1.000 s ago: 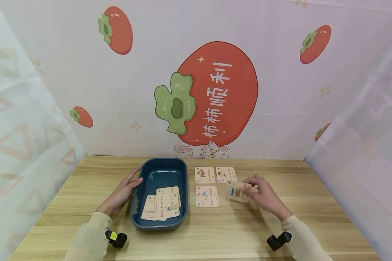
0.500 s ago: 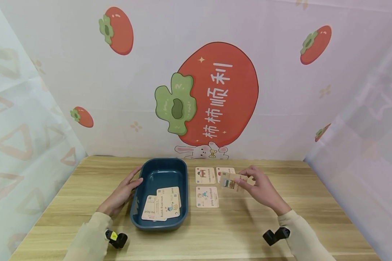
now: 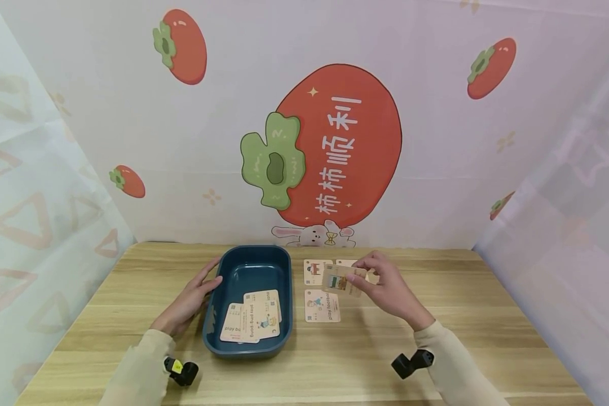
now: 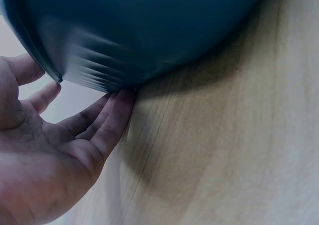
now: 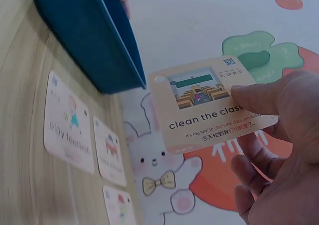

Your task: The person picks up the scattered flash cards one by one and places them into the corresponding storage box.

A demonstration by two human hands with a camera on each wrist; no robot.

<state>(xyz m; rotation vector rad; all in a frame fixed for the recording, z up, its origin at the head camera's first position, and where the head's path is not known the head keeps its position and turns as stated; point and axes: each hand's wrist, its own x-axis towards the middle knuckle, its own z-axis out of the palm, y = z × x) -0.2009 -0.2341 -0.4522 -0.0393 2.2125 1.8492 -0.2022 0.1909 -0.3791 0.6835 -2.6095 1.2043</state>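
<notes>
Right hand (image 3: 388, 287): thumb and fingers clamped on the "clean the class…" card (image 3: 339, 282) — raised above the tabletop (image 3: 487, 338), nearer its far edge than its near edge. 3 laid cards (image 3: 322, 310) lie beneath on the tabletop, partly hidden in the head view. Left hand (image 3: 195, 293): fingers extended against the left outer wall of the blue bin (image 3: 246, 354), thumb at its rim. Bin's far end: close to the far edge. Overlapping cards (image 3: 261, 318) lie inside — toward its near-right corner.
</notes>
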